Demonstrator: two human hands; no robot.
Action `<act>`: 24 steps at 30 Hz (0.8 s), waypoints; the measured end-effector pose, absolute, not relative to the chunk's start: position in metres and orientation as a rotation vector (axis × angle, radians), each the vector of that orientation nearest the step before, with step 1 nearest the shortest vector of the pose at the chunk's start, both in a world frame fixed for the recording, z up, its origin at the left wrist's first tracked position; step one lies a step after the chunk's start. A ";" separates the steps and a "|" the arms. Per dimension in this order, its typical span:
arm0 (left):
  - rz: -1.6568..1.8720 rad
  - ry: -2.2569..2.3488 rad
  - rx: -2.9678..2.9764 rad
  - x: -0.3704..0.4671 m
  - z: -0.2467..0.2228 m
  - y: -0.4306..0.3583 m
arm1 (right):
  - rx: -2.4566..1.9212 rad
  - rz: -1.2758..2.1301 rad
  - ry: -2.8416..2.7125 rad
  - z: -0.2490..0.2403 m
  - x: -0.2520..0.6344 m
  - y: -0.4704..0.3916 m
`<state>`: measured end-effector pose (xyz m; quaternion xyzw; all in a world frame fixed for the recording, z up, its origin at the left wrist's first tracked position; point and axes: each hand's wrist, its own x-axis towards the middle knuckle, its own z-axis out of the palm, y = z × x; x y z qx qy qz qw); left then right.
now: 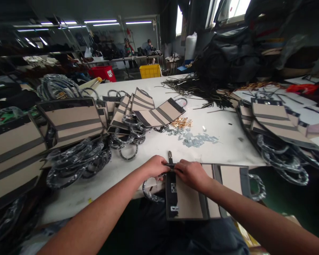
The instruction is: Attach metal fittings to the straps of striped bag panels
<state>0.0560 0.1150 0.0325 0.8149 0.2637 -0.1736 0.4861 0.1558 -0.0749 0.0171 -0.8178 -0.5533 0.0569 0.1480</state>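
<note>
A beige and black bag panel (pixel 190 198) lies over the table's front edge and my lap. Metal fittings sit along its black left strip, and a plastic-wrapped ring handle (pixel 257 187) shows at its right end. My left hand (pixel 157 167) pinches the panel's upper left corner. Close beside it, my right hand (pixel 190 173) has its fingers closed on the same top edge. A short black strap with a metal end (pixel 170 156) sticks up between the hands. Whatever small part the fingertips may hold is hidden.
Grey metal plates (pixel 196 139) and gold-coloured pieces (pixel 182 122) lie scattered on the white table (pixel 154 150). Stacked bag panels with wrapped handles stand left (pixel 74 120) and right (pixel 271 117). Black strips (pixel 199 90) are heaped farther back. Two people sit in the background.
</note>
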 end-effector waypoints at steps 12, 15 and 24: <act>-0.421 0.759 1.753 0.060 0.023 0.117 | -2.184 0.404 -1.406 0.025 0.173 -0.067; -0.435 0.772 1.724 0.062 0.024 0.118 | -1.910 0.373 -1.114 0.045 0.179 -0.067; -0.431 0.759 1.653 0.064 0.023 0.120 | -1.339 0.282 -0.612 0.039 0.158 -0.070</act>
